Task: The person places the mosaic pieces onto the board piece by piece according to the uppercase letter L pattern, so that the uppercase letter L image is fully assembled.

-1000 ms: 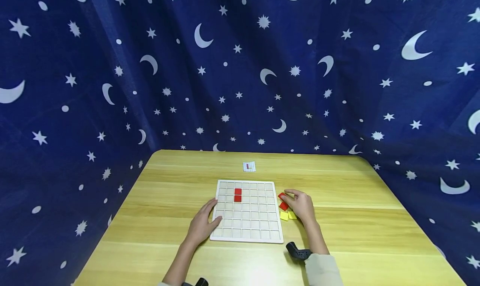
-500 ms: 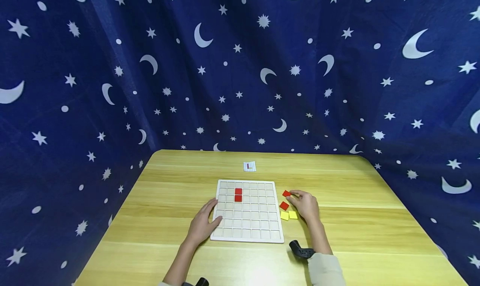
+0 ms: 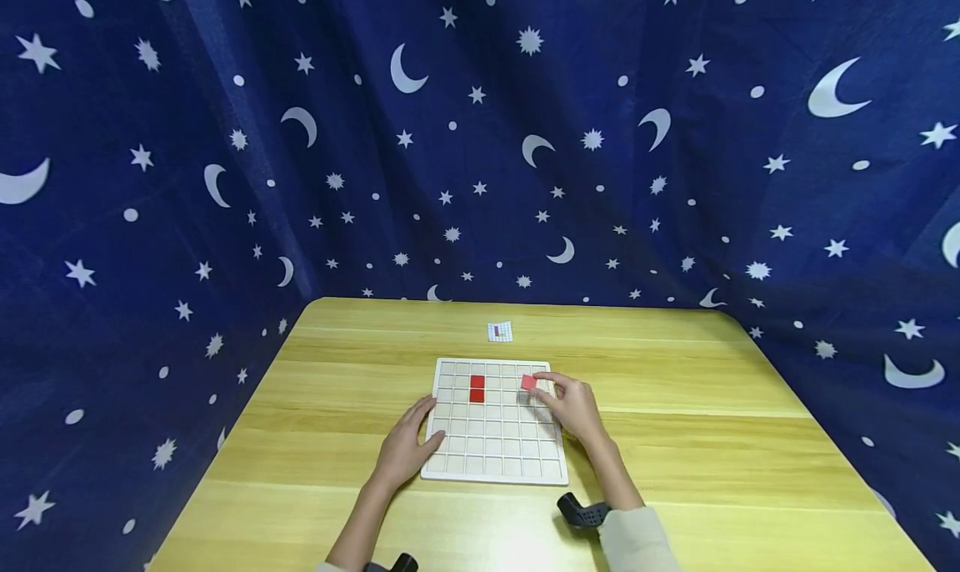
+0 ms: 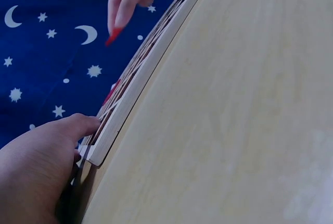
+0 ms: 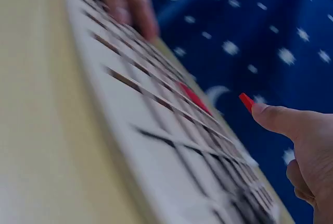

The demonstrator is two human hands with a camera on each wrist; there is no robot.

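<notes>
Nearest, two bare forearms come in from the near edge of the table (image 3: 712, 439), a pale wood top with long straight grain and rounded far corners. A dark wrist mount (image 3: 581, 512) sits on the right sleeve's cuff.

The left hand (image 3: 401, 451) lies flat on the wood with relaxed fingers; its thumb and fingertips touch the left edge of the board (image 3: 495, 464) near its near-left corner, holding nothing.

The board is one white square tray, thin and smooth, divided by raised ribs into a grid of small square cells. It lies flat in the middle of the table.

Over the board's right part, the right hand (image 3: 572, 405) pinches one red tile (image 3: 528, 382) between thumb and fingertips. The tile is a small flat square, lifted above the far-right cells, as the right wrist view shows it clear of the grid.

Farther left, two red tiles (image 3: 476, 388) of the same shape sit in adjoining cells, one behind the other, in the far half of the board. That makes three red tiles in all.

Beyond the board, a single small white card (image 3: 499, 331) with a printed grid lies flat near the far edge.

Behind and around hangs a dark blue cloth (image 3: 480, 138), soft and creased, printed with white stars, crescents and dots.
</notes>
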